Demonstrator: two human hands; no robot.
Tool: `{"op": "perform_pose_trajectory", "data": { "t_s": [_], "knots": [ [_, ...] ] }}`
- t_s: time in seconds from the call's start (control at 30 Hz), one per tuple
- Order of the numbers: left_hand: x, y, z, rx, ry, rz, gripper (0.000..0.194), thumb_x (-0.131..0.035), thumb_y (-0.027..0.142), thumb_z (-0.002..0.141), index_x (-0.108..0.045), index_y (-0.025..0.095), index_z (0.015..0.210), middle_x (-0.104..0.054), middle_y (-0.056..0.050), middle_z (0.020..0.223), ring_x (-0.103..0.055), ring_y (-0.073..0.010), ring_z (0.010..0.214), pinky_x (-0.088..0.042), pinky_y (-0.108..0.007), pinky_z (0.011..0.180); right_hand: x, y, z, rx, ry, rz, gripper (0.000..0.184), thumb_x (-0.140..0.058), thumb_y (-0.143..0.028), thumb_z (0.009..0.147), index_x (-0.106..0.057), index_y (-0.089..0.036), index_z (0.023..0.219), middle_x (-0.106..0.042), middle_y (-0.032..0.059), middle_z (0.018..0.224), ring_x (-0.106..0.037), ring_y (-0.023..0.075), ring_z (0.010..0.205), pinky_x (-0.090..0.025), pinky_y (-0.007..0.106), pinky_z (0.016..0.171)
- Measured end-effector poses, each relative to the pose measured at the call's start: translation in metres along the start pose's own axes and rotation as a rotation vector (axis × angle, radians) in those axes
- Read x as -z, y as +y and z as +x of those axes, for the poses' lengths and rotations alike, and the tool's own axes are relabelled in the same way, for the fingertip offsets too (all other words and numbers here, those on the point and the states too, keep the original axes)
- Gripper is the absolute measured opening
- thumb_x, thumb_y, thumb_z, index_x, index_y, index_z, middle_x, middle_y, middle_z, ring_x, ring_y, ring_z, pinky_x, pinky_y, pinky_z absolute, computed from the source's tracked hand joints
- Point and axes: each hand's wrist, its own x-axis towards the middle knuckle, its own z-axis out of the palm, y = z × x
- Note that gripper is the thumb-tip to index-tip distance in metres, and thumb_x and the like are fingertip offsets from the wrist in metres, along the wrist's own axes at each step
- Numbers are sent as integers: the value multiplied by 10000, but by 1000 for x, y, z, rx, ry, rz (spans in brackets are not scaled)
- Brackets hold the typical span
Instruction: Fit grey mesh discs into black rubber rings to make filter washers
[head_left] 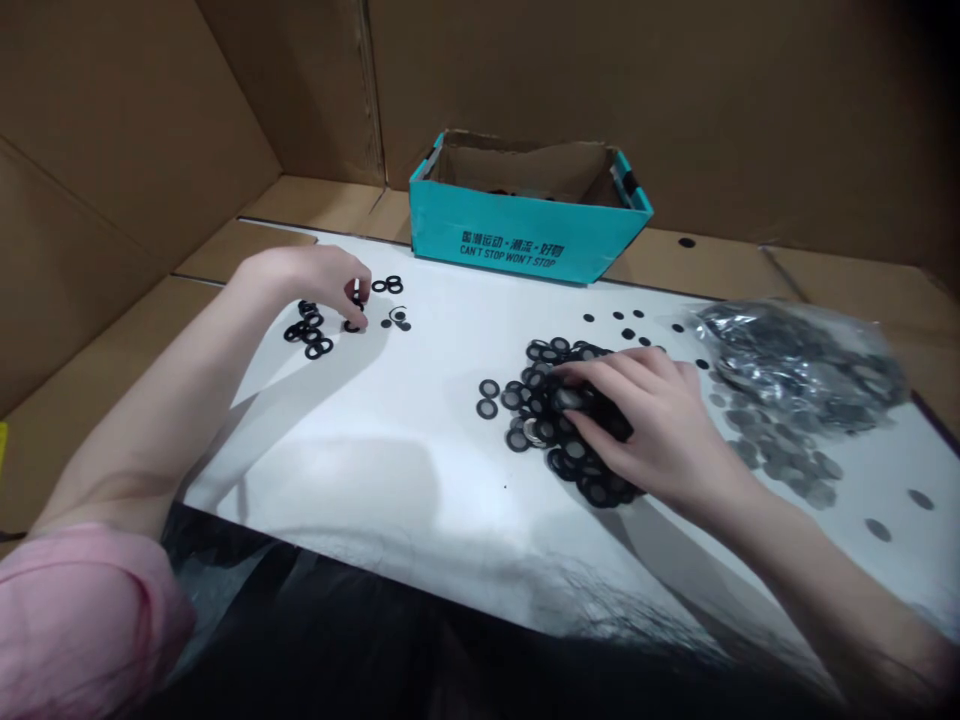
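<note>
My left hand (319, 275) is at the far left of the white table, its fingertips closed on a black ring (351, 326) at the tabletop. Beside it lies a loose cluster of black rings (313, 322), and a few more rings (380, 286) sit just beyond. My right hand (652, 415) rests over a heap of black-rimmed discs with grey centres (598, 490). Its thumb and forefinger curl around one black-rimmed disc (570, 399) on top; the other fingers hide part of the heap. Two such discs (488, 389) lie apart, left of the heap.
A turquoise box (517, 225) stands open at the back. On the right, a clear plastic bag (802, 350) of dark pieces lies behind scattered grey discs (787, 455). Small black dots (628, 333) are strewn behind the heap. Cardboard walls (637, 90) enclose the table (375, 400).
</note>
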Motion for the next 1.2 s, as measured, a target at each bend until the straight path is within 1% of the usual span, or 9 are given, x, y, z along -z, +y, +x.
{"op": "perform_pose_trajectory", "data": {
  "t_s": [0.2,0.37,0.53,0.67,0.73,0.83,0.9,1.07,1.2],
  "knots": [
    [-9,-8,11,18,-3,-2,645,-624,575,687,-627,193,1207,-678,-108,1124,-625,-259,955,-403,-276,725,15,18,-14,-26,24,-3,236,-554,-351,891,-619,-226,1081,-695,93,990,-586,308,949,-423,445,765],
    [-10,-13,16,37,-5,-21,584,-574,508,734,-583,192,1226,-684,-115,1092,-626,-266,940,-408,-286,715,27,27,-28,-38,72,-50,200,-540,-358,904,-645,-218,1003,-698,93,971,-603,285,910,-429,439,786],
    [-8,-14,16,-6,20,-22,424,-543,424,741,-636,173,1069,-707,-104,1026,-624,-261,929,-402,-285,689,37,56,-61,-83,205,-195,264,-526,-404,901,-649,-177,953,-690,110,875,-619,273,839,-441,404,753],
    [-6,-16,15,-11,-23,-61,442,-546,430,737,-622,174,1088,-732,-76,916,-643,-240,890,-418,-275,709,36,95,-109,-234,196,-377,389,-447,-508,890,-668,-187,897,-686,109,812,-606,262,727,-425,374,633],
    [-6,-17,15,-4,-57,-80,479,-575,440,719,-600,185,1125,-739,-59,893,-652,-234,879,-424,-267,704,30,111,-134,-391,100,-440,482,-414,-583,854,-685,-200,961,-685,109,809,-594,264,681,-394,362,565],
    [-6,-20,16,-9,-91,-94,471,-608,436,684,-614,194,1088,-743,-58,913,-660,-239,874,-418,-259,668,20,122,-155,-567,-8,-490,509,-428,-602,822,-700,-217,1014,-707,132,914,-598,312,760,-377,368,545],
    [-6,-21,18,-15,-85,-86,446,-619,446,665,-642,195,1032,-744,-70,921,-659,-251,871,-414,-266,659,16,120,-156,-613,-5,-473,430,-463,-546,829,-710,-221,966,-709,133,917,-594,318,781,-391,380,568],
    [-7,-24,19,-24,-57,-124,357,-650,465,654,-684,239,928,-750,-53,886,-656,-244,847,-412,-270,663,20,105,-135,-727,95,-327,213,-574,-431,757,-664,-238,746,-626,98,693,-563,291,665,-409,393,598],
    [-6,-24,16,-55,-17,-126,333,-617,449,676,-676,228,917,-738,-54,866,-642,-229,828,-405,-261,651,26,100,-125,-968,109,-82,227,-648,-421,691,-671,-234,818,-665,87,781,-597,272,654,-422,399,642]
  ]
}}
